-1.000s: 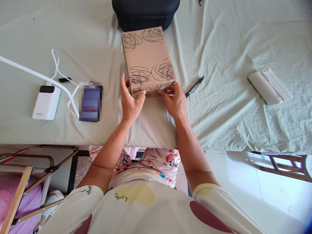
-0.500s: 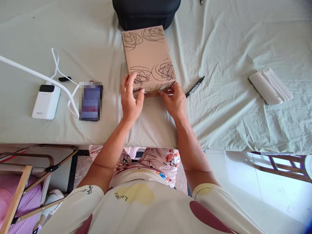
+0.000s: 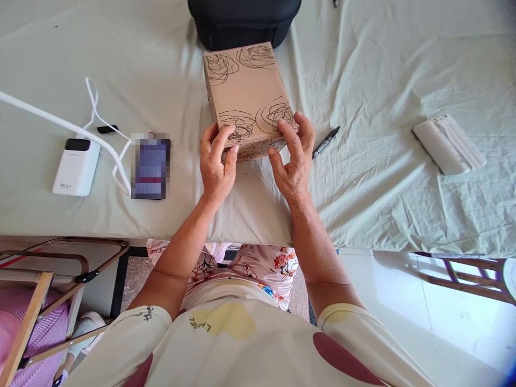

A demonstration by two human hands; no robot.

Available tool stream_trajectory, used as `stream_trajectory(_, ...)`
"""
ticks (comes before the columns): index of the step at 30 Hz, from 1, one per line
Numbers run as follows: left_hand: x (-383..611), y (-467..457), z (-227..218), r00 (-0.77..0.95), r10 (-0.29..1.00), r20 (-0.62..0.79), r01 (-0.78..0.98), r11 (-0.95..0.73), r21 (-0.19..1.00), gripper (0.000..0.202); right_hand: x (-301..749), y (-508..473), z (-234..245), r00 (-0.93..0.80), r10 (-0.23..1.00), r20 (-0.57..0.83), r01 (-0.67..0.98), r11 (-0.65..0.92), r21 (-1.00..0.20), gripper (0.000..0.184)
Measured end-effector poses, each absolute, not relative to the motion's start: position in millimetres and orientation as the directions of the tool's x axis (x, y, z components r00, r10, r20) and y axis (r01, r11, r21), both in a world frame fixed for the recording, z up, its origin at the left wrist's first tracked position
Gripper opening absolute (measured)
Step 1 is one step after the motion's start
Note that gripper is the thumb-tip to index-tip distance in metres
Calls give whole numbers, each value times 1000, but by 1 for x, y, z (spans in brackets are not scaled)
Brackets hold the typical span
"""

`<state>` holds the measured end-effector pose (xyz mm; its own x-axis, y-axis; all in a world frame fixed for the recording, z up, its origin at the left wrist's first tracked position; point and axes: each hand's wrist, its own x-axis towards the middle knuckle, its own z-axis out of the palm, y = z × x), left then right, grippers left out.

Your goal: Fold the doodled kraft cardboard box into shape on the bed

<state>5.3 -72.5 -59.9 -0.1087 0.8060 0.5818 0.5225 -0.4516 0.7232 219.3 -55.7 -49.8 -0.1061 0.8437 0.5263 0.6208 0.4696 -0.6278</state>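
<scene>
A brown cardboard box [image 3: 248, 91] lies on the cloth, with black pen scribbles at the corners of its top and on its near side. My left hand [image 3: 217, 166] grips its near left corner, fingers along the top and left side, thumb against the front face. At the near right corner, my right hand [image 3: 295, 161] has its fingers over the top edge and its thumb by the front face. Just right of that hand lies a black marker pen [image 3: 325, 142]. The underside of the box is hidden.
A black case [image 3: 244, 21] stands behind the box. On the left are a white power bank [image 3: 72, 174], a white cable [image 3: 52, 116] and a blurred phone [image 3: 151, 169]. A pale, flat device [image 3: 449, 144] lies far right. The cloth-covered table [image 3: 258, 226] ends before my body.
My right hand has shifted up from the front face, and its fingers now reach onto the top near the right corner. The box has moved barely; my left hand keeps its place.
</scene>
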Motion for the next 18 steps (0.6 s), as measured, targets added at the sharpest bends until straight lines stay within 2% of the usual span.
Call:
stream_trajectory(3,6,-73,-58,-127,796,592,537,-447,716,52,217,-59,-43,-72,878,474,588,421,-691,54)
stream_trajectory(7,7,-74,-55,-125,792,598,545,-449,708,52,216,-61,-39,-49,872,487,558,428,-711,52)
stream_trajectory(10,7,-74,-54,-113,791,601,546,-456,703,50,218,-57,-44,-9,884,467,512,405,-758,66)
stream_trajectory(13,7,-75,-55,-115,798,592,531,-455,715,49,221,-51,-54,55,924,379,481,308,-821,79)
stream_trajectory(18,7,-73,-58,-148,819,554,488,-427,762,52,225,-43,-69,-17,949,316,531,277,-801,75)
